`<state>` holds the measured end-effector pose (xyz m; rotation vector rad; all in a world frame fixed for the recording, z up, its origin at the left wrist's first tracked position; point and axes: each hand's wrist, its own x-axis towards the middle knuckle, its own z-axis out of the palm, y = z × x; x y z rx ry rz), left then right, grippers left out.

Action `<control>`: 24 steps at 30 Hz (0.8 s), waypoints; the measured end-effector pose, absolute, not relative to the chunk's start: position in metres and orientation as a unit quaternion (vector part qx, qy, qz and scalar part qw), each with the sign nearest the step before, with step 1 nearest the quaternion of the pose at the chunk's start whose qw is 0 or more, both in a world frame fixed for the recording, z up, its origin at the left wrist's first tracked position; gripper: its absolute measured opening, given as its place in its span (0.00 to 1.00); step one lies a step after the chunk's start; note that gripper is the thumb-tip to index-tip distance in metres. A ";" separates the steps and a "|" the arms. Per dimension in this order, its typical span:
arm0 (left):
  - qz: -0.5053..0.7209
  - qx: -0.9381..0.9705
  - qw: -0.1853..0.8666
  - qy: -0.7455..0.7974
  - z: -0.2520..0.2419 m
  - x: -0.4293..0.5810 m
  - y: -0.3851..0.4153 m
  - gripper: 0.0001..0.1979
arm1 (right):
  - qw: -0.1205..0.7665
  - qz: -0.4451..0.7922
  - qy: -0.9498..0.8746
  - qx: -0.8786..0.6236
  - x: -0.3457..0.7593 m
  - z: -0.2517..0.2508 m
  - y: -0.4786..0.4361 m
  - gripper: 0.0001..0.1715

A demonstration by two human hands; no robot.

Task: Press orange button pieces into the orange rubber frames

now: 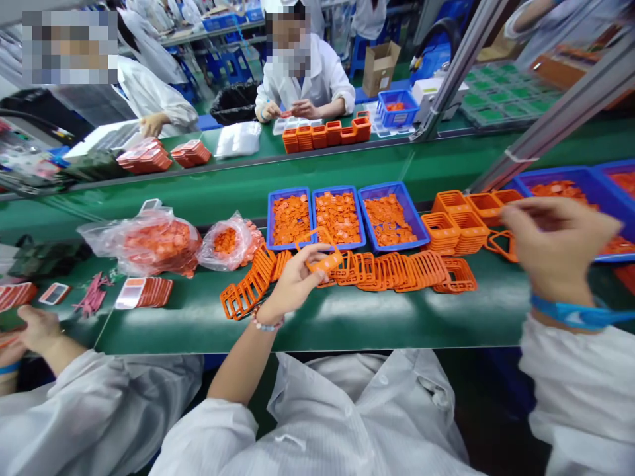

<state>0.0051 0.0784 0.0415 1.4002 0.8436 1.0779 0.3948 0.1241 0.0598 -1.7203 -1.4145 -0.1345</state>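
Observation:
My left hand (292, 284) is raised over the green belt (347, 317), its fingers pinched on a small orange plastic frame (325, 263). Just beyond it, a long row of the same orange frames (397, 271) leans on edge along the belt. My right hand (555, 244), with a blue strap at the wrist, hovers at the right beside stacked orange frames (454, 228). Its fingers are bent together on another orange frame (499, 246), though that grip is partly hidden.
Three blue trays (338, 192) of small orange parts stand behind the row. Plastic bags of orange parts (159, 241) lie at the left. A co-worker's hand (34, 330) rests lower left. A person in white (302, 79) works across the far belt. Bigger blue bins (585, 182) are at the right.

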 end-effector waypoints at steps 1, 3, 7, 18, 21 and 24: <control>0.455 0.610 0.547 0.350 0.049 0.010 0.086 0.19 | 0.481 0.025 -0.609 -0.630 0.364 0.068 0.121 0.10; 0.451 0.645 0.515 0.340 0.064 0.019 0.101 0.18 | 0.458 0.200 -0.680 -0.536 0.306 0.079 0.119 0.11; 0.448 0.690 0.454 0.342 0.088 0.033 0.121 0.19 | 0.400 0.433 -0.701 -0.402 0.225 0.083 0.131 0.28; 0.585 0.600 0.431 0.335 0.101 0.030 0.115 0.27 | 0.534 0.563 -0.524 -0.351 0.186 0.092 0.146 0.38; 0.573 0.599 0.459 0.319 0.099 0.034 0.112 0.23 | 0.554 0.568 -0.498 -0.350 0.185 0.086 0.138 0.37; 0.572 0.594 0.468 0.317 0.098 0.036 0.109 0.21 | 0.558 0.562 -0.489 -0.366 0.187 0.081 0.131 0.37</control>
